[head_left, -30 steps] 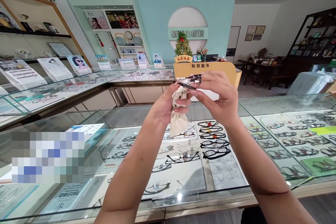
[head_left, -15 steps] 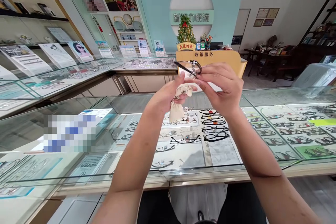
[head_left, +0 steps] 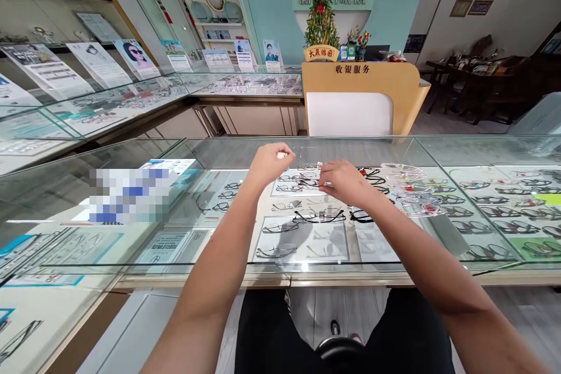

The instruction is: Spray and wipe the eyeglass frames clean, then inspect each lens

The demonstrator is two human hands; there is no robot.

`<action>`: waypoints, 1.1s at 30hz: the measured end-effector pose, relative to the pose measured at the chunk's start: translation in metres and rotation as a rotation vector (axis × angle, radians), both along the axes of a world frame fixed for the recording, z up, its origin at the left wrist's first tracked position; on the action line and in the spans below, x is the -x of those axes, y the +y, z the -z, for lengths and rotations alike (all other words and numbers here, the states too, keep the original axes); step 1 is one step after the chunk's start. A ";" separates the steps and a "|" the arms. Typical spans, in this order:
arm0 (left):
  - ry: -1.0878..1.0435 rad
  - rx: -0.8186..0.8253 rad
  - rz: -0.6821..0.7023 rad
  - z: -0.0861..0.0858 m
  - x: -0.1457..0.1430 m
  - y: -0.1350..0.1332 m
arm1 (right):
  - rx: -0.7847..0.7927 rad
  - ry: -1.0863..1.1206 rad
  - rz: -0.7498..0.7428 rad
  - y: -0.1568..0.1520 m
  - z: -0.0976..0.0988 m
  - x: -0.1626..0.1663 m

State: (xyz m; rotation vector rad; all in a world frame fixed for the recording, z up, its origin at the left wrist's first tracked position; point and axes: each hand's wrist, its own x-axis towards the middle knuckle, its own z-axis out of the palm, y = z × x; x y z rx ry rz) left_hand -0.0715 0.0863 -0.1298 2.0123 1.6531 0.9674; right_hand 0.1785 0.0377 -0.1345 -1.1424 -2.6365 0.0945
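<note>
My left hand (head_left: pixel 266 165) hovers over the glass counter top (head_left: pixel 228 149) with its fingers pinched shut; a small pale bit of the beige cloth (head_left: pixel 281 155) shows at the fingertips. My right hand (head_left: pixel 344 182) sits low on the glass just to the right, fingers curled. A pair of dark-framed glasses (head_left: pixel 308 182) lies at its fingertips, hard to tell apart from the frames displayed under the glass. The two hands are about a hand's width apart.
The display case holds several rows of spectacle frames (head_left: pixel 319 215). Clear plastic sleeves (head_left: pixel 407 187) lie on the glass right of my right hand. A wooden cashier desk (head_left: pixel 363 96) stands beyond, more glass cases (head_left: pixel 109 105) run along the left, and dark furniture (head_left: pixel 482 79) stands at the far right.
Both hands dropped from chest height down to the counter top and drew apart. The cloth, hanging loose before, is now bunched in my left hand. The camera tilted downward.
</note>
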 end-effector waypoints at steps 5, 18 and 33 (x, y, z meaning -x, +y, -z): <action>0.310 0.263 0.187 0.006 -0.003 0.004 | 0.079 -0.212 -0.037 0.001 0.010 0.015; 0.421 0.403 0.184 0.031 0.001 0.023 | 0.046 -0.335 -0.064 0.008 0.034 0.021; 0.310 0.392 0.291 0.031 0.002 0.024 | 0.069 -0.114 -0.098 0.001 0.021 0.013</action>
